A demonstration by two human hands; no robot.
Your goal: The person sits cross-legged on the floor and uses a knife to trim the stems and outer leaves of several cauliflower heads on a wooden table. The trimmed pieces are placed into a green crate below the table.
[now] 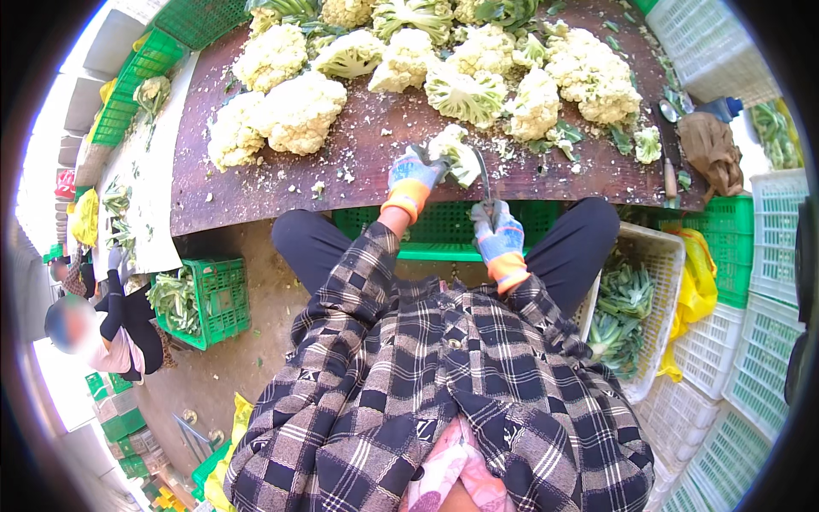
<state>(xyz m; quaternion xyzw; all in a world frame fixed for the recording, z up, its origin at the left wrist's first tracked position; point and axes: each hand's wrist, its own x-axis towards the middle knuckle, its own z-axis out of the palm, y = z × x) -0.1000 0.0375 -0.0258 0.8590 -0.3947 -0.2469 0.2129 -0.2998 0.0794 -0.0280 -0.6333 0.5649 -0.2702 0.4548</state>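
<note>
My left hand (413,179), in a blue and orange work glove, grips a cut cauliflower piece (455,155) over the near edge of the wooden table (269,189). In my right hand (499,237), gloved alike, is a knife (482,173) with a thin curved blade, held upward just right of that piece. Beyond both hands lie several cauliflower heads and cut pieces, among them a large head (306,112) at the left, a halved one (465,96) in the middle and another large head (592,77) at the right. White crumbs and leaf scraps are scattered over the tabletop.
A green crate (441,251) stands under the table before my knees. Leaves fill a white crate (665,301) at the right and a green crate (221,301) at the left. A co-worker (121,333) sits at the far left. A wooden-handled tool (670,179) lies at the table's right end.
</note>
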